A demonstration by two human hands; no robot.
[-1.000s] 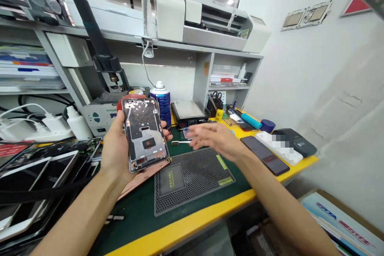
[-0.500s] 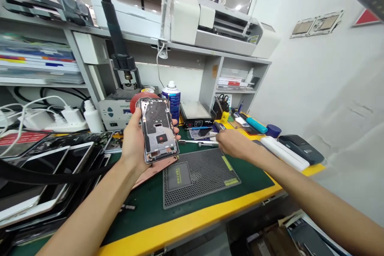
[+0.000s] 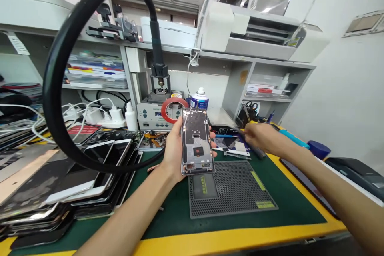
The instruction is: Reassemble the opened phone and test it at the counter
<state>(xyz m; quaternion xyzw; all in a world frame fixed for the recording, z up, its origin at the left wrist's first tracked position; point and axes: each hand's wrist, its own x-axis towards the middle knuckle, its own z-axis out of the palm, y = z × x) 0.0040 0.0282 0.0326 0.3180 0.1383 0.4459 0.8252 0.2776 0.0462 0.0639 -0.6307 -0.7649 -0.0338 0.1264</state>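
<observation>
My left hand [image 3: 174, 148] is closed around the edges of a phone frame [image 3: 196, 140], held upright over the back edge of the mat. Its inner side faces me, with dark pads, grey metal and small copper-coloured contacts. My right hand [image 3: 261, 136] is at the back right of the bench, fingers closed on a dark slim tool [image 3: 239, 130] whose kind is blurred. Below the right hand lies a dark rod-like piece [image 3: 258, 153]. A white-handled tool [image 3: 234, 153] lies behind the grey perforated mat [image 3: 234, 192].
Stacked phone and tablet parts [image 3: 75, 184] fill the left side. A black gooseneck hose [image 3: 55, 88] loops above them. A red tape roll [image 3: 165, 110], a spray can [image 3: 199, 98] and a heating plate [image 3: 222, 118] stand behind. A dark flat panel [image 3: 309, 184] lies at right.
My view has swung left, bringing more of the parts stack and the hose loop into sight. The left hand still holds the phone frame. The right hand stays at the back right.
</observation>
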